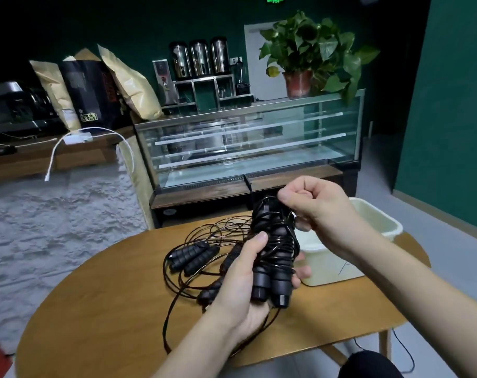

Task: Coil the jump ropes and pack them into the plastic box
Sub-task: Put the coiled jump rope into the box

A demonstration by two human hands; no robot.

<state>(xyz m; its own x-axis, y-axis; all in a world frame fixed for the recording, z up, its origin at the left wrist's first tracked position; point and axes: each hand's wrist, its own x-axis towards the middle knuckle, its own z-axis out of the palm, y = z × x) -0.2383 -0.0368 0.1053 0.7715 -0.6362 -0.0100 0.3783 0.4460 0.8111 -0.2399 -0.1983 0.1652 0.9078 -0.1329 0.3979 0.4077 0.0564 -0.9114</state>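
Observation:
My left hand [242, 276] grips a black jump rope bundle [272, 241], its two handles side by side with thin cord wound round them. My right hand [311, 205] pinches the cord at the top of the bundle, fingers curled. Behind the bundle, on the round wooden table [109, 301], lie more black jump ropes [193, 255], their handles and loose cord loops tangled together. A cream plastic box [379, 222] stands at the right of the table, partly hidden by my right forearm.
A glass display case [248, 143] stands behind the table with a potted plant [311, 55] on top. To the left runs a textured grey counter front [54, 214], with a white cable [93, 132] hanging over its edge.

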